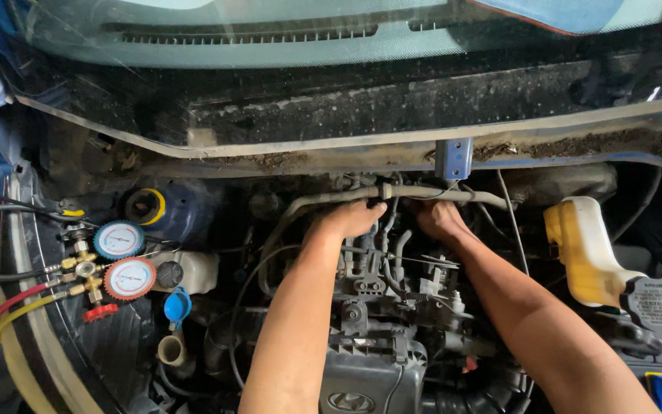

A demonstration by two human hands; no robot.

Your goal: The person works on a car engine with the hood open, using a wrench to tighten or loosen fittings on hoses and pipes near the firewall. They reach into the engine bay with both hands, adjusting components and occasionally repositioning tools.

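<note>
I look down into a car's open engine bay below the windscreen. My left hand [352, 218] reaches to the back of the bay, its fingers curled over a dusty grey pipe [469, 196] that runs across near the firewall. Just to its right, my right hand [438, 219] reaches under the same pipe among hoses; its fingers are hidden behind the parts, so I cannot see what it grips. Below both forearms lies the engine [369, 360] with its cover and wiring.
A gauge set with a blue dial [119, 240] and a red dial [129, 277] hangs at the left, with red, yellow and black hoses. A yellowed fluid reservoir [585, 249] stands at the right beside a black cap [659, 303]. A blue cap [178, 305] is lower left.
</note>
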